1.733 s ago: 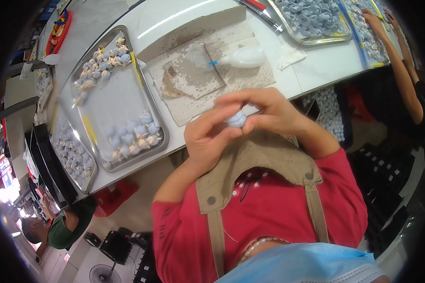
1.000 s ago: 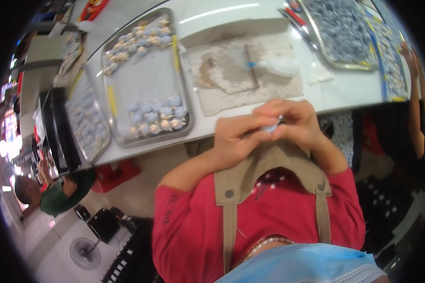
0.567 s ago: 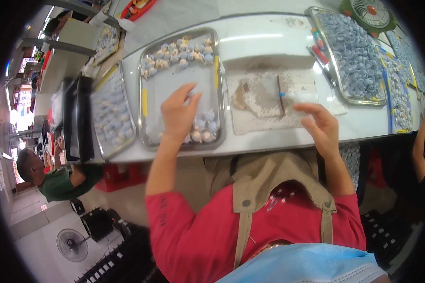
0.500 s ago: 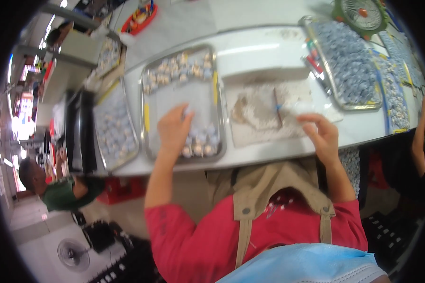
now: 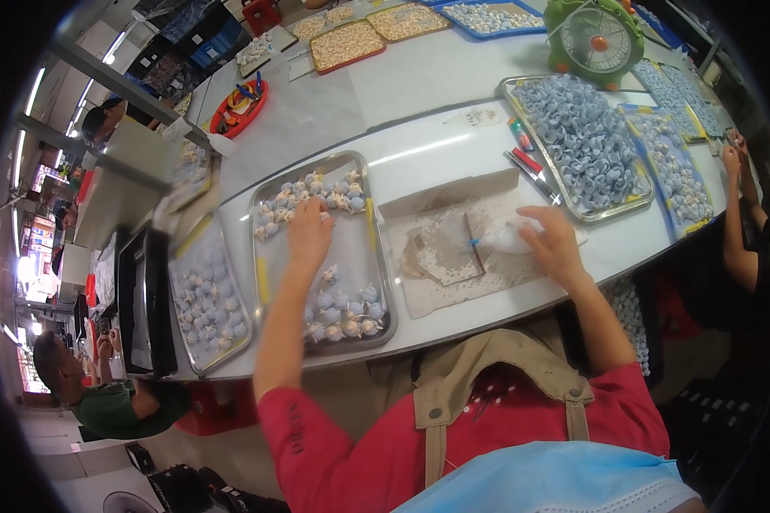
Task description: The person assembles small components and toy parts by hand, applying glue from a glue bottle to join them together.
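Observation:
My left hand (image 5: 310, 239) reaches over a metal tray (image 5: 261, 256), its fingertips pinched on a small piece at the near edge of a far cluster of blue-grey and cream pieces (image 5: 346, 195). The fingers partly hide that piece. Nearer me in the same tray lies another cluster of round blue-grey pieces (image 5: 342, 312). My right hand (image 5: 556, 244) is closed around a white squeeze bottle (image 5: 506, 238) with a blue tip. The bottle lies tilted over a shallow cardboard box (image 5: 522, 286) spotted with whitish residue, its tip pointing left by a thin brown bar.
Left stands another tray of pieces (image 5: 205, 299). Right are a tray heaped with blue-grey cups (image 5: 582, 137), markers (image 5: 530, 171) and a green fan (image 5: 595, 43). A red tool basket (image 5: 239, 107) sits at the back. Co-workers are at both sides.
My left hand has moved away from me to the far cluster in the tray. My right hand stays by the bottle. The view has tilted up, showing more of the table's far side.

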Available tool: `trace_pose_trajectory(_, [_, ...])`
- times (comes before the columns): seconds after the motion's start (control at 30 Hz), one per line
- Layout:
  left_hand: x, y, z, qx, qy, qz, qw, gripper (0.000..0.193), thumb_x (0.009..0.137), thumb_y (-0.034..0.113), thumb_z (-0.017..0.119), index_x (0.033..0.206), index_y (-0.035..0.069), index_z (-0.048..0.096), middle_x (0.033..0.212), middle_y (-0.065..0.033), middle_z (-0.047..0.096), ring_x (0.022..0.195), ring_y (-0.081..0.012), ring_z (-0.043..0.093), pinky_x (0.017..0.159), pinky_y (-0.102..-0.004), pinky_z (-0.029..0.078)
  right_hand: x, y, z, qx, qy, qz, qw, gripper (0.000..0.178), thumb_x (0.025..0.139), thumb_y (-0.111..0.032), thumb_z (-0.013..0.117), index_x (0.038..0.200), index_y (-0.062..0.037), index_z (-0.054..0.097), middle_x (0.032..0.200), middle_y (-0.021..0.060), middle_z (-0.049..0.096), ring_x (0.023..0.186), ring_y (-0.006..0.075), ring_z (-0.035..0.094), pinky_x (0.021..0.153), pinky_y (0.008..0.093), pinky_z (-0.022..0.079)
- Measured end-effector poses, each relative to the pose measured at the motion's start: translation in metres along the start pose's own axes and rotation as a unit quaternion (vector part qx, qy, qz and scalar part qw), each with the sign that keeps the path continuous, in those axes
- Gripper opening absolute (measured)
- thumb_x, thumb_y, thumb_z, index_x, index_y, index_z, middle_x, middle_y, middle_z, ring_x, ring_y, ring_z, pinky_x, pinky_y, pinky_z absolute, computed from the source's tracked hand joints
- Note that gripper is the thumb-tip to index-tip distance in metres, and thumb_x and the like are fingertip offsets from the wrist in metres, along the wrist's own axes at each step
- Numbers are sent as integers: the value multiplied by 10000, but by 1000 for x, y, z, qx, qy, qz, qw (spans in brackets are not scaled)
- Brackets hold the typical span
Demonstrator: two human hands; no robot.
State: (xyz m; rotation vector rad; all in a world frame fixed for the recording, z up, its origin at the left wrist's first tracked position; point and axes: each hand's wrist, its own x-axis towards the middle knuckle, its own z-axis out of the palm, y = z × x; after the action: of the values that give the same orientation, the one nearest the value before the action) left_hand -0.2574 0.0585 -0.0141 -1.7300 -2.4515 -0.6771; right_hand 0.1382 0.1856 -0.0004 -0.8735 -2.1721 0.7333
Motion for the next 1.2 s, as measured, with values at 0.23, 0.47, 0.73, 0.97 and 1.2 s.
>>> trace_pose_trajectory(0.23, [-27, 41, -21, -151, 7, -75, 986, 347, 763, 77, 657, 1095, 67, 558, 902, -94, 565, 751, -204, 592, 635, -302, 468, -13, 6, -2, -2, -58, -3, 998, 344, 736, -207, 702, 1017, -34, 605, 962, 125, 611, 940, 297, 530, 826, 358, 414])
trace_pose_trajectory(0.47, [-95, 160, -8, -597, -163, -241, 748, 322, 834, 97, 632, 1137, 17, 557, 877, -76, 624, 650, -78, 558, 515, -175, 410, -21, 9, 1, -5, -83, 52, 995, 383, 683, -221, 747, 982, -22, 611, 888, 112, 617, 806, 251, 569, 724, 331, 452])
trace_pose_trajectory(0.73, [-123, 220, 14, -762, -180, -276, 557, 338, 896, 40, 510, 1230, 14, 465, 1195, -128, 500, 879, -172, 605, 718, -240, 477, -51, -10, -13, 310, 0, 194, 931, 246, 843, -184, 642, 996, -30, 526, 852, 0, 574, 781, 74, 515, 667, 212, 417])
trace_pose_trajectory(0.97, [-135, 227, 21, -735, -155, -262, 605, 379, 831, -27, 602, 1190, -29, 482, 1105, -103, 559, 883, -129, 586, 746, -228, 482, -55, -35, -39, 106, 24, 3, 994, 292, 650, -160, 785, 843, -33, 608, 760, 32, 540, 741, 173, 480, 673, 263, 402])
trace_pose_trajectory(1.2, [-139, 224, 17, -709, -151, -256, 640, 344, 814, -64, 606, 1142, -26, 509, 1117, -96, 565, 916, -112, 571, 761, -212, 481, -46, -59, -42, -15, 5, -62, 998, 340, 554, -227, 841, 763, -53, 636, 672, 39, 550, 715, 220, 455, 650, 298, 394])
